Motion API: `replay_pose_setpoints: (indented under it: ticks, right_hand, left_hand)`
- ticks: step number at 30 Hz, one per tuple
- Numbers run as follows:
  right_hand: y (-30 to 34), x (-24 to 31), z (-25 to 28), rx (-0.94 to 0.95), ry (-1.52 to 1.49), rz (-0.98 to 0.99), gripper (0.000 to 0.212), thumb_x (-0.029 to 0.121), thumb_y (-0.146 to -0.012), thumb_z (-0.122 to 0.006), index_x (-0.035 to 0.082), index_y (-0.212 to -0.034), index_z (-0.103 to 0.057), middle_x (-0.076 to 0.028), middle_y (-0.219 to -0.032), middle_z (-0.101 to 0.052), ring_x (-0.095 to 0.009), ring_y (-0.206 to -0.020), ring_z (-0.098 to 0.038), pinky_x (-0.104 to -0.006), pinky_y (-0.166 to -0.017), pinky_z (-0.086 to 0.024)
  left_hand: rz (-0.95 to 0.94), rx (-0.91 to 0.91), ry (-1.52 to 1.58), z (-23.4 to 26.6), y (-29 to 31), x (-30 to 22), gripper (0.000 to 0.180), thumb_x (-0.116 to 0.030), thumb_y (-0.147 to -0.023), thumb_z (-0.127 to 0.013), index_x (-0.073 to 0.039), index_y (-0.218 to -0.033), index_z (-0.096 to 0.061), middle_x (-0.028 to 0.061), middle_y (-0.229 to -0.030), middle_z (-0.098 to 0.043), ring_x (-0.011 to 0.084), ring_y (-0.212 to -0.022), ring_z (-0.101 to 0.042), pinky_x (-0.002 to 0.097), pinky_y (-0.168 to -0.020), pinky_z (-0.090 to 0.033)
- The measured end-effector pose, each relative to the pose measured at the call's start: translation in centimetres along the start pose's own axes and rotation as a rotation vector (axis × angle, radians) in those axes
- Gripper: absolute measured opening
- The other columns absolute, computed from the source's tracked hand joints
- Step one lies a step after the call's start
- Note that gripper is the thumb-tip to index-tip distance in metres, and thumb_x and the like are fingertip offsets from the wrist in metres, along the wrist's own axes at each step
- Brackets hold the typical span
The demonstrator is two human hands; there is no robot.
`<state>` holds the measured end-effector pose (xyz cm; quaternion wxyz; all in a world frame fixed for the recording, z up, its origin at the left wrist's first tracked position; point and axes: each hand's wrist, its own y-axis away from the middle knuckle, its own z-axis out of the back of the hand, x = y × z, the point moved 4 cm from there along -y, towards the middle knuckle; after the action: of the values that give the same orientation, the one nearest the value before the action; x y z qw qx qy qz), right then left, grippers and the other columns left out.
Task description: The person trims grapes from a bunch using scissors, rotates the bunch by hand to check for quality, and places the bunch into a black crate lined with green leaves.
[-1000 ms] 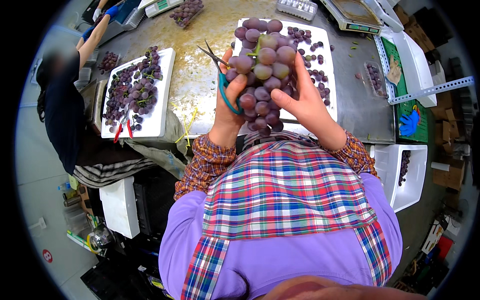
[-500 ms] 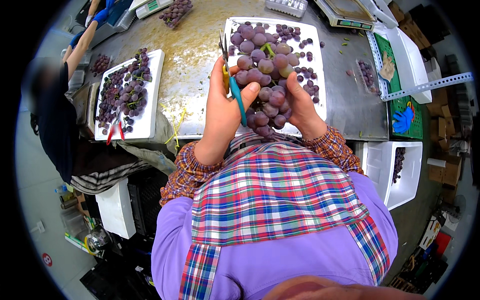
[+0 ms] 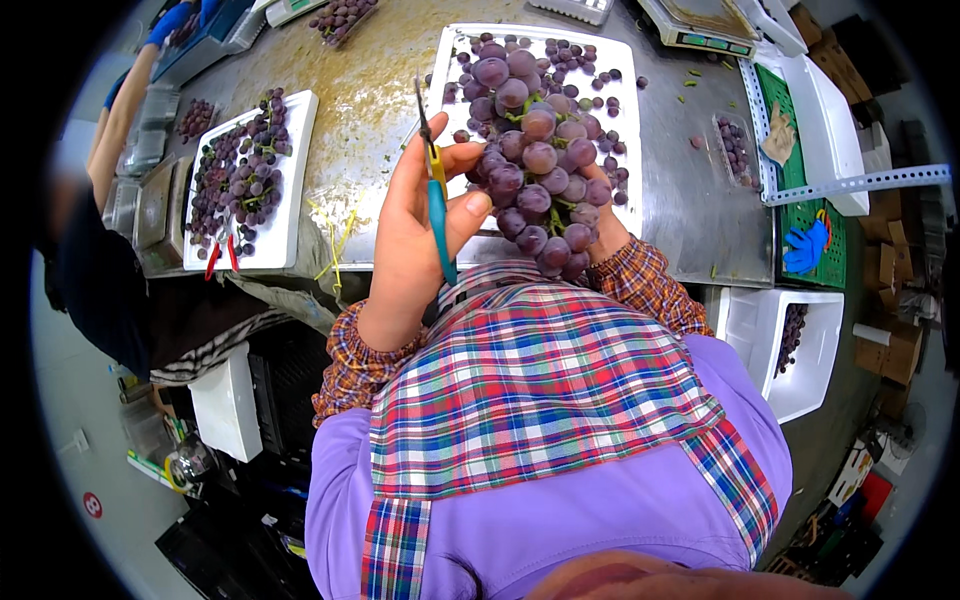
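A large bunch of purple grapes (image 3: 540,157) hangs in front of me above a white tray (image 3: 622,62) that holds many loose grapes. My right hand (image 3: 610,232) supports the bunch from behind and the right; most of its fingers are hidden by the fruit. Across the palm of my left hand (image 3: 400,240) lies a pair of scissors (image 3: 437,205) with teal and yellow handles, held at the thumb, its narrow blades pointing up and away. The left fingertips reach the left side of the bunch.
Left, a co-worker's arm (image 3: 128,110) reaches past a second white tray (image 3: 300,130) with grapes and red-handled snips (image 3: 222,250). A clear grape box (image 3: 735,150), a perforated metal rail (image 3: 860,186) and a scale (image 3: 700,30) stand right. A white bin (image 3: 822,345) sits lower right.
The bunch has been turned and raised slightly, showing more green stems. My left hand and the scissors have shifted left, and the right hand is now mostly behind the grapes. The co-worker's arm moved left.
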<state>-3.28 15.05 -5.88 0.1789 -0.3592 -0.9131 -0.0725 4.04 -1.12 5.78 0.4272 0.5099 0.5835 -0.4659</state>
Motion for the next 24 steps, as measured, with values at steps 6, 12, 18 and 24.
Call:
replay_pose_setpoints:
  ticks: [6, 12, 18, 24]
  right_hand:
    - [0.4, 0.3, -2.5, -0.121, 0.163, -0.104, 0.06, 0.04, -0.095, -0.042, 0.01, -0.145, -0.03, -0.015, -0.144, -0.038, -0.033, -0.128, -0.044, -0.0503, -0.101, -0.044]
    - [-0.9, 0.2, -3.4, 0.164, -0.18, -0.283, 0.063, 0.041, -0.093, -0.045, 0.011, -0.146, -0.027, -0.016, -0.145, -0.037, -0.035, -0.128, -0.043, -0.0544, -0.098, -0.043]
    - [-2.2, -0.5, -4.5, 0.328, -0.37, -0.448, 0.067, 0.041, -0.091, -0.047, 0.012, -0.147, -0.025, -0.016, -0.145, -0.036, -0.038, -0.128, -0.043, -0.0585, -0.096, -0.043]
    - [-4.1, -2.6, -5.6, 0.392, -0.472, -0.528, 0.071, 0.041, -0.089, -0.05, 0.013, -0.148, -0.022, -0.017, -0.145, -0.036, -0.04, -0.128, -0.042, -0.0626, -0.093, -0.043]
  left_hand:
    - [0.054, -0.081, 0.15, -0.1, 0.3, 0.0, 0.07, -0.018, -0.088, -0.06, -0.001, -0.145, -0.023, 0.0182, -0.123, -0.05, 0.029, -0.117, -0.052, 0.0434, -0.091, -0.052]
    - [0.068, -0.129, 0.365, 0.1, 0.8, 0.5, 0.063, -0.01, -0.091, -0.055, -0.003, -0.145, -0.025, 0.0164, -0.123, -0.051, 0.0243, -0.112, -0.053, 0.0391, -0.087, -0.053]
    - [0.063, -0.183, 0.426, 0.9, 1.9, 0.9, 0.062, -0.015, -0.092, -0.055, -0.002, -0.145, -0.024, 0.0177, -0.121, -0.051, 0.0263, -0.109, -0.057, 0.038, -0.083, -0.055]
    - [0.046, -0.23, 0.442, 4.1, 3.8, 1.0, 0.063, -0.016, -0.092, -0.054, -0.002, -0.145, -0.023, 0.0166, -0.12, -0.052, 0.0263, -0.109, -0.056, 0.0376, -0.083, -0.055]
